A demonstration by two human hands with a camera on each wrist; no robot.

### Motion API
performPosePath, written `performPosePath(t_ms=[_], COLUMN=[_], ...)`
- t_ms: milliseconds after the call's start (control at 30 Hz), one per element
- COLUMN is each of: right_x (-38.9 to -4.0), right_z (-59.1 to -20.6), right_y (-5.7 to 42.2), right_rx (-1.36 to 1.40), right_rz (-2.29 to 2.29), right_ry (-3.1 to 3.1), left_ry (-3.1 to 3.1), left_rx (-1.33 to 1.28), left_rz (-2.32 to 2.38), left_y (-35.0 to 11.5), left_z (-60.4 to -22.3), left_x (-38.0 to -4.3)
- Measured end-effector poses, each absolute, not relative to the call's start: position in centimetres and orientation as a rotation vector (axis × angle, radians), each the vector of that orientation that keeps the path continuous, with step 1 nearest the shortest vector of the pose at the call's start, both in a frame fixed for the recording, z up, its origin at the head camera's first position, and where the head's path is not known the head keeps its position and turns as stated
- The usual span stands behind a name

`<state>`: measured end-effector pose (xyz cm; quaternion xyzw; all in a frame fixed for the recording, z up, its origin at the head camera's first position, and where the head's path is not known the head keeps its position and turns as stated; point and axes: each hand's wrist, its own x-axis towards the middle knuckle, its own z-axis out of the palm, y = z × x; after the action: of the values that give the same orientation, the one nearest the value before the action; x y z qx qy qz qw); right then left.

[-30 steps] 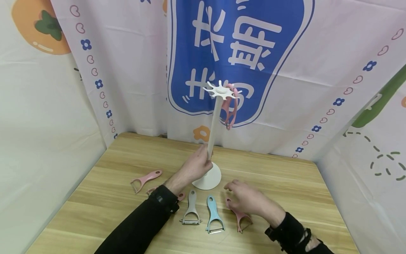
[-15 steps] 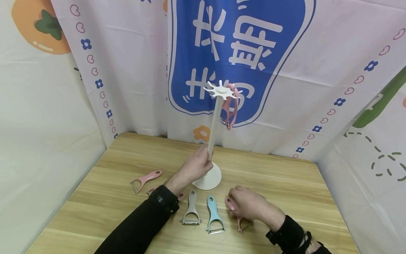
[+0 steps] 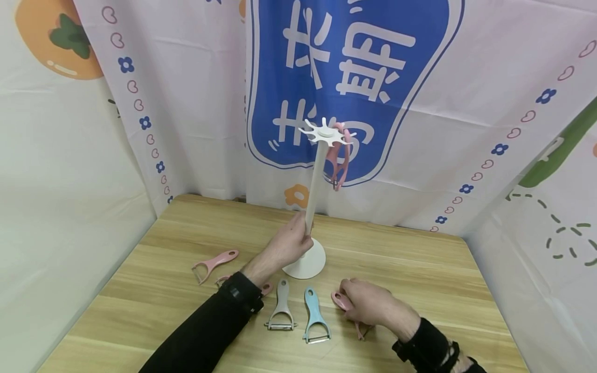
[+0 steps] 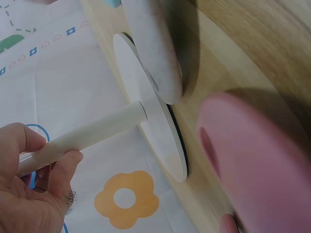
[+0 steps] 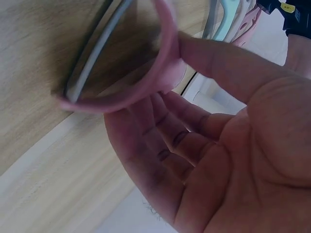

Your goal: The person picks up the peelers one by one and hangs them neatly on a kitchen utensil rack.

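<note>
My left hand [image 3: 285, 244] grips the pole of a white hanging stand [image 3: 314, 189], low above its round base. In the left wrist view, thumb and fingers wrap the pole [image 4: 107, 127]. One pink peeler [image 3: 342, 163] hangs from the stand's hooked top, on the right side. My right hand [image 3: 375, 304] pinches another pink peeler [image 3: 342, 300] at the right of the row, thumb on one side and fingers on the other. Its looped frame and metal blade show in the right wrist view, close over the wood; the hand covers much of its handle in the head view.
A blue peeler [image 3: 313, 311] and a grey peeler [image 3: 282, 305] lie before the base. Farther left is a pink peeler [image 3: 216, 263]; another pink one [image 3: 267, 289] is partly hidden under my left forearm. Printed cloth [image 3: 200, 129] hangs behind the wooden table [image 3: 396, 248].
My right hand has come down and closed its fingers on the pink peeler, whose blade end has shifted slightly right. My left hand and the stand have stayed still.
</note>
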<state>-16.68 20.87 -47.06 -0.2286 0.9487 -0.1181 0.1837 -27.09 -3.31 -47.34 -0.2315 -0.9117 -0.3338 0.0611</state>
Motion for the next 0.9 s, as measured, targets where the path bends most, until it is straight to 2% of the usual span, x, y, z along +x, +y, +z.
performPosePath(t_ms=[900], right_x=[-17.39], right_z=[-46.74], right_y=[21.13], right_rx=[-0.627], right_rz=[-0.459], right_ry=[2.690], left_ry=[-2.752], left_rx=[-0.704], left_rz=[-1.034], left_y=[-3.38], left_z=[-47.48], left_x=[-27.17])
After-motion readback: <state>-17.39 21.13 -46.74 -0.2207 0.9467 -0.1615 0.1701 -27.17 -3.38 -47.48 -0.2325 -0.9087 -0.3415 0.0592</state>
